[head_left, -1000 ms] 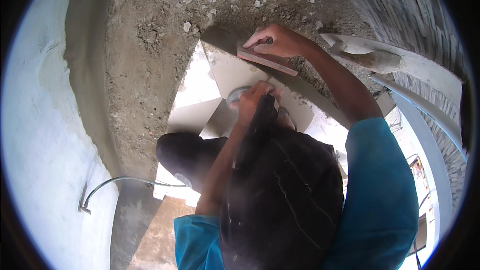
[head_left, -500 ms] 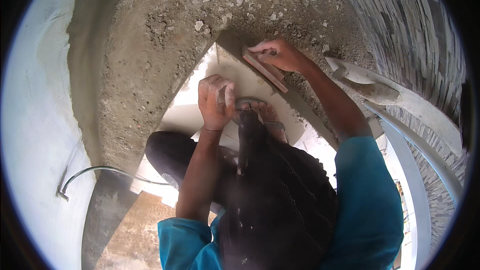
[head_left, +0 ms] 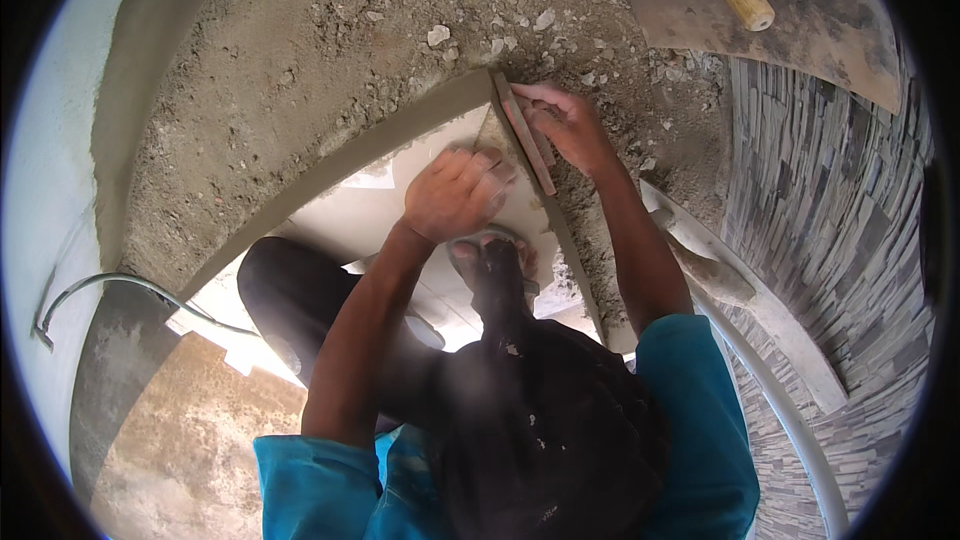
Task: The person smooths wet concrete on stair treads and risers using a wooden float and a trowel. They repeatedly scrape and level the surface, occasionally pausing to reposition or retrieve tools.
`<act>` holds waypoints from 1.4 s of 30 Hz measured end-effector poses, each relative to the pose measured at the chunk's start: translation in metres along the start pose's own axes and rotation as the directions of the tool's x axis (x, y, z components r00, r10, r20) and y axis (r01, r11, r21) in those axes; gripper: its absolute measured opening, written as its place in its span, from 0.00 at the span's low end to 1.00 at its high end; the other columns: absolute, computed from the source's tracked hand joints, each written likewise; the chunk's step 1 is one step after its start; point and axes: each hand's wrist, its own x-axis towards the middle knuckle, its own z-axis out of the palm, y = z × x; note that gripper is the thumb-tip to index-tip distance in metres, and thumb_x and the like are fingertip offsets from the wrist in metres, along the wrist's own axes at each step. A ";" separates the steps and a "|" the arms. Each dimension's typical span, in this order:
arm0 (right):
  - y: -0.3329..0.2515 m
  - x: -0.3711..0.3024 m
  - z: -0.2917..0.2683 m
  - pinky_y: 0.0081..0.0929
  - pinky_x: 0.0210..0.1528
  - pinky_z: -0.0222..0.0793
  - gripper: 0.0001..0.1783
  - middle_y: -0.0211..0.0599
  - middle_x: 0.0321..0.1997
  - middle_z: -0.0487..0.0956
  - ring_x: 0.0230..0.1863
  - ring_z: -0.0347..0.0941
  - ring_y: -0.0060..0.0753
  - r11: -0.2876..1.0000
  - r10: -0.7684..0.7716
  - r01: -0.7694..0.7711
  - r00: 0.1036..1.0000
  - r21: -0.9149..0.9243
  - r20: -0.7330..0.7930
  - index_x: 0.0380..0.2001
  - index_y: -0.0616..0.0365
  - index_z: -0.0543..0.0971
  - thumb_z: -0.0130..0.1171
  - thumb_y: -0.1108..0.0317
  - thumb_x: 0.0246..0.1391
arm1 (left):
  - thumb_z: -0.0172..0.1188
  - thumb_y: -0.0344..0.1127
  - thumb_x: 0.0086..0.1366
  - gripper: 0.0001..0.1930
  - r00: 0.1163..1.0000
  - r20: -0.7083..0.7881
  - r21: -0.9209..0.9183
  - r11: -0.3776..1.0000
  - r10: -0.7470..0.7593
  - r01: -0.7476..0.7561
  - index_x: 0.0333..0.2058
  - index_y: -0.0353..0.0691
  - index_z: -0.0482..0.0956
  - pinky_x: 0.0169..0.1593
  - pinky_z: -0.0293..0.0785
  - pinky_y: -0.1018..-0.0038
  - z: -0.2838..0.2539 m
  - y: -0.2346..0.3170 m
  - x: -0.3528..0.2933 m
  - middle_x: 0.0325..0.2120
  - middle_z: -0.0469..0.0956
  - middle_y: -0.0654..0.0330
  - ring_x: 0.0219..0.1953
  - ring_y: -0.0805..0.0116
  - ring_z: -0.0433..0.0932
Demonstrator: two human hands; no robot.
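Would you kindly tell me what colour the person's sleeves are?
Teal blue, seen in the head view on the right sleeve and the left sleeve.

Head view — steep, close, downward over floor (head_left: 300, 70).

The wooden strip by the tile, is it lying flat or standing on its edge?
On edge, it seems: the wooden strip shows a thin side along the tile, the right hand pressing it.
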 end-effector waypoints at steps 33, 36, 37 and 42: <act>-0.199 0.105 0.019 0.33 0.51 0.76 0.19 0.39 0.42 0.87 0.47 0.83 0.36 0.777 0.314 0.194 0.705 -0.599 0.636 0.48 0.50 0.87 0.64 0.59 0.53 | 0.57 0.41 0.63 0.19 0.982 0.189 -0.108 0.994 0.031 -0.011 0.52 0.46 0.77 0.57 0.70 0.66 -0.008 -0.001 0.000 0.50 0.76 0.62 0.53 0.66 0.75; -0.265 0.074 0.003 0.32 0.50 0.76 0.19 0.40 0.41 0.87 0.47 0.83 0.34 0.891 0.004 0.321 0.702 -0.321 0.712 0.47 0.56 0.86 0.62 0.59 0.56 | 0.62 0.41 0.60 0.21 0.981 0.114 -0.179 0.968 -0.155 0.174 0.52 0.45 0.77 0.57 0.70 0.63 -0.004 0.005 -0.012 0.49 0.77 0.61 0.51 0.62 0.76; -0.281 0.067 -0.015 0.33 0.50 0.76 0.18 0.40 0.42 0.86 0.46 0.83 0.34 0.930 -0.140 0.310 0.792 -0.195 0.594 0.47 0.56 0.86 0.61 0.60 0.57 | 0.63 0.41 0.59 0.21 0.987 0.127 -0.103 0.988 -0.099 0.112 0.51 0.45 0.77 0.58 0.70 0.62 -0.009 0.005 -0.010 0.49 0.77 0.61 0.51 0.62 0.76; -0.313 0.075 -0.112 0.31 0.47 0.75 0.17 0.37 0.46 0.86 0.43 0.81 0.29 0.998 -0.005 -0.001 0.994 -0.055 -0.108 0.49 0.56 0.85 0.58 0.61 0.63 | 0.64 0.40 0.59 0.18 0.988 0.151 -0.049 0.999 -0.010 0.018 0.47 0.45 0.78 0.58 0.70 0.58 -0.009 0.005 0.005 0.45 0.77 0.60 0.49 0.60 0.77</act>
